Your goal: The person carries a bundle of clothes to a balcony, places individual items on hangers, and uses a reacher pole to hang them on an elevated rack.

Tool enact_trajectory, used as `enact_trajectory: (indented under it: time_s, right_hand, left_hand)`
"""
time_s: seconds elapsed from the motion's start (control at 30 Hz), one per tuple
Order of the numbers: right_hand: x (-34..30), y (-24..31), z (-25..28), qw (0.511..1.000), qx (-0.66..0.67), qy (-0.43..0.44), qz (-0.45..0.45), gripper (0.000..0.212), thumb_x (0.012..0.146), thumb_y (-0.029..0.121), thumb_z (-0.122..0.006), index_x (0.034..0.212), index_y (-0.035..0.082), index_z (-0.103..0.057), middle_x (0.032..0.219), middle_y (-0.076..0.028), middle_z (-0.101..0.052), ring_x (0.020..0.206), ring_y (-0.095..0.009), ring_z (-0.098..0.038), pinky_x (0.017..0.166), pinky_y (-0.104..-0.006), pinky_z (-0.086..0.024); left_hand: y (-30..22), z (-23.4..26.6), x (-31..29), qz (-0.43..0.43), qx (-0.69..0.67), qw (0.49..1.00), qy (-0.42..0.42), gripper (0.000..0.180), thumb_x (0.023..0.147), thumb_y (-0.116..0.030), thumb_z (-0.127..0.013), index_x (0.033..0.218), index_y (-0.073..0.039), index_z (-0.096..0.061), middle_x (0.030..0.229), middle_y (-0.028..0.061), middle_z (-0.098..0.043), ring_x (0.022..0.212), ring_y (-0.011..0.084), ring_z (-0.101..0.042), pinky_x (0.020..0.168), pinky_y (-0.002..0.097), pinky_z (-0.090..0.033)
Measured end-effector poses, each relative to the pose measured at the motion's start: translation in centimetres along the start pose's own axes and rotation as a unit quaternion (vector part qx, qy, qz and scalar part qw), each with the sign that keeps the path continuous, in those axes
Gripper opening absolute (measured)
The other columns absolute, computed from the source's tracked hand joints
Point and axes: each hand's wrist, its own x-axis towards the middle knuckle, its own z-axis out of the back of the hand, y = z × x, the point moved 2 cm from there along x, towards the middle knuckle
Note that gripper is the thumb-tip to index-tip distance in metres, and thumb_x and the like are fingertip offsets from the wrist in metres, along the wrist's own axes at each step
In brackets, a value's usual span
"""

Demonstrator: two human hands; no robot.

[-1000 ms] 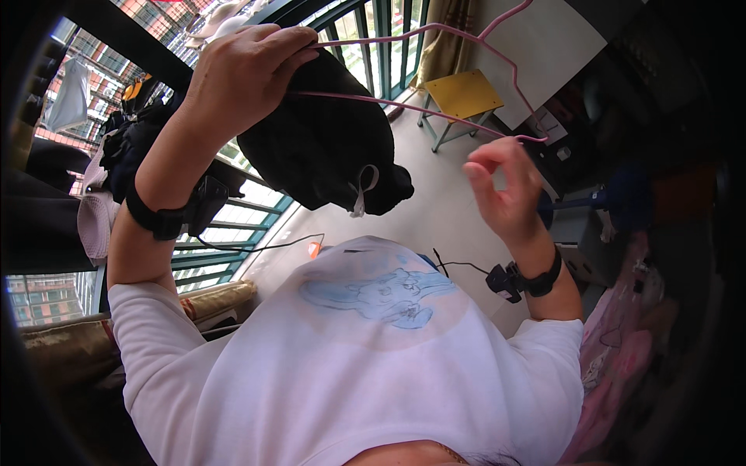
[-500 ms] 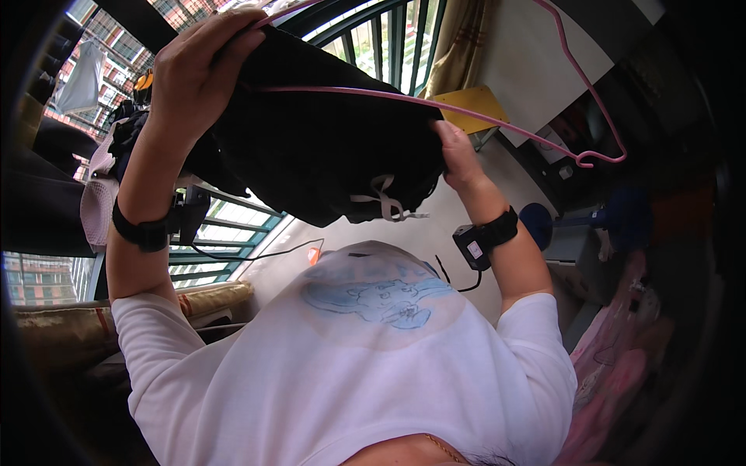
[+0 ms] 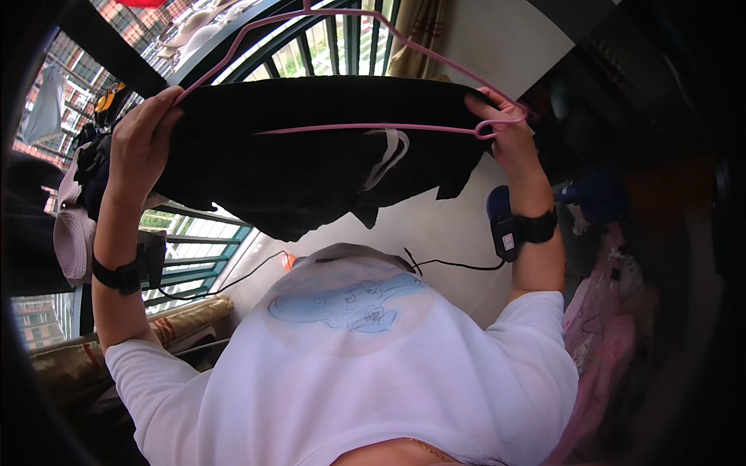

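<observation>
A black garment (image 3: 311, 167) with a white drawstring (image 3: 388, 159) is stretched between my hands in front of me; it looks like shorts or trousers. A pink clothes hanger (image 3: 423, 53) goes with it, its upper frame rising above the cloth and its lower bar lying across the front. My left hand (image 3: 144, 144) grips the garment's left end, where the hanger's left corner meets it. At the other end my right hand (image 3: 509, 136) closes around the garment edge and the hanger's right corner. The cloth hangs below both hands with an uneven lower edge.
Green railings (image 3: 214, 233) and a barred window stand on the left, with hats hanging near a lilac one (image 3: 74, 245). A curtain (image 3: 420, 39) hangs at the back. Pink clothing (image 3: 598, 342) is at right, beside a blue object (image 3: 594, 198).
The garment has been spread wider and levelled. The hanger has swung left, its right corner now at my right hand. My left hand came lower and further left; my right hand moved right and up.
</observation>
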Motion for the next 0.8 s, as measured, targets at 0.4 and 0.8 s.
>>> enact_trajectory:
  time_s: [0.4, 0.8]
  right_hand:
    - [-3.4, -1.4, 0.8, 0.96, 0.277, 0.046, -0.007, 0.021, 0.086, 0.006, -0.055, 0.106, 0.003, -0.059, 0.096, -0.004, -0.063, 0.084, -0.012, -0.059, 0.076, -0.0228, -0.046]
    - [-3.3, -0.1, 0.0, 0.957, 0.281, 0.066, -0.024, 0.025, 0.088, 0.006, -0.048, 0.111, 0.0, -0.055, 0.098, -0.007, -0.062, 0.088, -0.016, -0.06, 0.081, -0.0273, -0.048]
  left_hand:
    - [2.9, -2.4, 0.2, 0.002, 0.068, 0.998, 0.003, 0.024, 0.083, -0.002, -0.056, 0.108, -0.005, -0.057, 0.088, 0.0152, -0.062, 0.075, 0.0282, -0.062, 0.065, 0.0336, -0.049]
    - [3.2, -1.9, -0.2, -0.002, 0.078, 0.997, -0.023, 0.025, 0.083, -0.002, -0.055, 0.108, -0.005, -0.056, 0.082, 0.0135, -0.059, 0.071, 0.0275, -0.06, 0.062, 0.0344, -0.046]
